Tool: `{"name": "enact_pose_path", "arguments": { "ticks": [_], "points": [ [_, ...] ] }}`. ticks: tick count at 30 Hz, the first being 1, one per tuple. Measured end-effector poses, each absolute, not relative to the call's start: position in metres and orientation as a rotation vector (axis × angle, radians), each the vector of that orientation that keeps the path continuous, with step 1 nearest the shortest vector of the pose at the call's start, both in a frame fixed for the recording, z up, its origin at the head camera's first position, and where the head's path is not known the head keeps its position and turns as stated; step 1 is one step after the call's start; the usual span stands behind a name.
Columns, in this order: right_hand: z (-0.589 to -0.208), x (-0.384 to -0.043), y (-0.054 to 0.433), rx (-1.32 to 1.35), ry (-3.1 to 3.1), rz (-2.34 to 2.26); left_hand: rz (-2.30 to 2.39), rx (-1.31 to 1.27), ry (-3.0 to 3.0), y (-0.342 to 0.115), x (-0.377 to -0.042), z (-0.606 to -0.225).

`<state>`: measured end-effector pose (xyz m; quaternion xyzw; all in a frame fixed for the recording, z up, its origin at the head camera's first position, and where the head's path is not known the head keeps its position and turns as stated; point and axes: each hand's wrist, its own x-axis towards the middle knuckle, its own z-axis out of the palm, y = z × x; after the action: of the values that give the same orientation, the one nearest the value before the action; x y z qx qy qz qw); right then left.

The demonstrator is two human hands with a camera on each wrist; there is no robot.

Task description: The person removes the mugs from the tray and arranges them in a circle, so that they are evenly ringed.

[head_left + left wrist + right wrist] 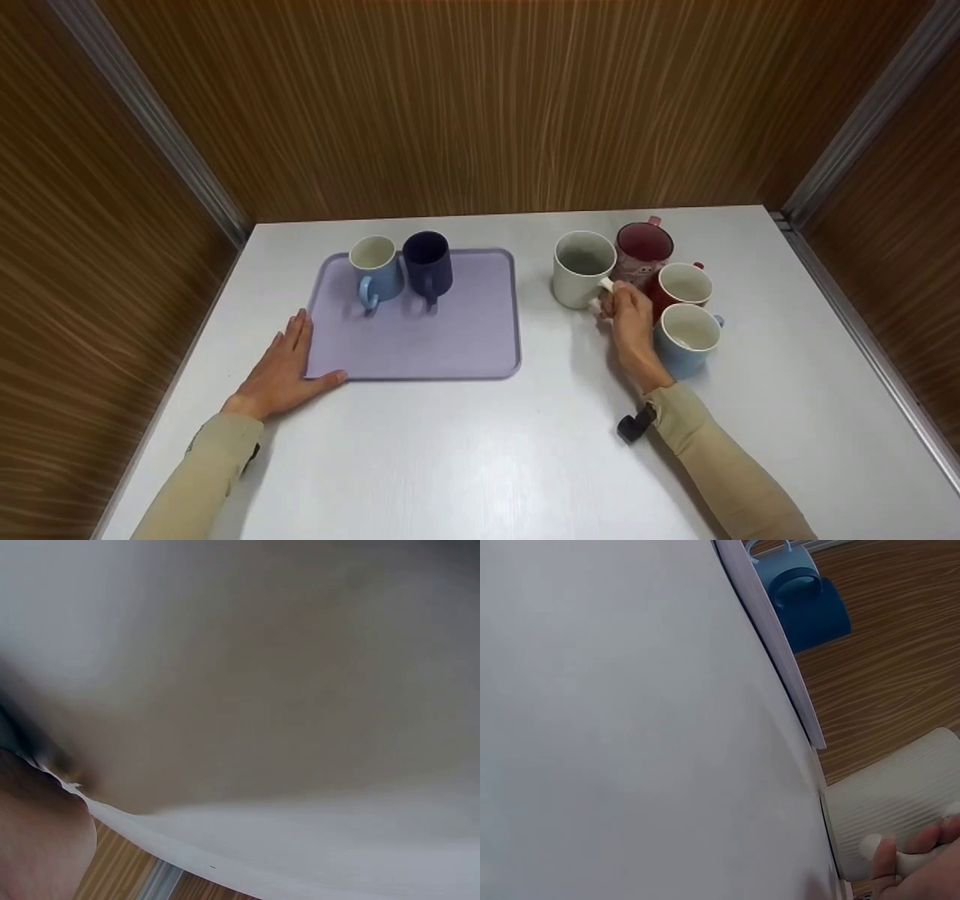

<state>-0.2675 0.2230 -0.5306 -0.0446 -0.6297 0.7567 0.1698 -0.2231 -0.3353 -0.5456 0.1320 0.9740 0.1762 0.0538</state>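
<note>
One white mug (pixel 574 286), handle (pixel 606 284) clamped in the right grip (pixel 632 319); straight-fingered left grip (pixel 281 375) presumably steadies the lilac tray (pixel 427 349).

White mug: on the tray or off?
Off: the white mug is right of the tray, table showing between them; the right hand holds it.

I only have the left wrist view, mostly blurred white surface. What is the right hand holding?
Observer: The right hand grips the handle of a white mug.
Operator: And where's the left hand?
Observer: At the left edge of a lilac tray.
Operator: Anything standing on it?
Observer: Two mugs side by side, a light-blue mug and a dark-blue mug.
</note>
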Motion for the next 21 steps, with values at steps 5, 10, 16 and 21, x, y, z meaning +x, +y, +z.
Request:
{"name": "enact_pose_path", "arguments": {
  "ticks": [5,10,16,21],
  "points": [
    [-0.5316,-0.2673,0.2237,-0.177,-1.846,2.069,0.532,0.390,2.963,-0.3345,-0.2226,-0.5453],
    [-0.5313,-0.2664,0.2237,-0.243,-1.852,2.014,0.526,0.374,2.959,-0.3331,-0.2224,-0.5460],
    [-0.5288,-0.2655,0.2236,-0.304,-1.914,1.950,0.521,0.366,2.945,-0.3344,-0.2238,-0.5461],
    [-0.5283,-0.2630,0.2223,-0.361,-1.996,1.846,0.514,0.373,2.954,-0.3341,-0.2232,-0.5434]
  ]
}}
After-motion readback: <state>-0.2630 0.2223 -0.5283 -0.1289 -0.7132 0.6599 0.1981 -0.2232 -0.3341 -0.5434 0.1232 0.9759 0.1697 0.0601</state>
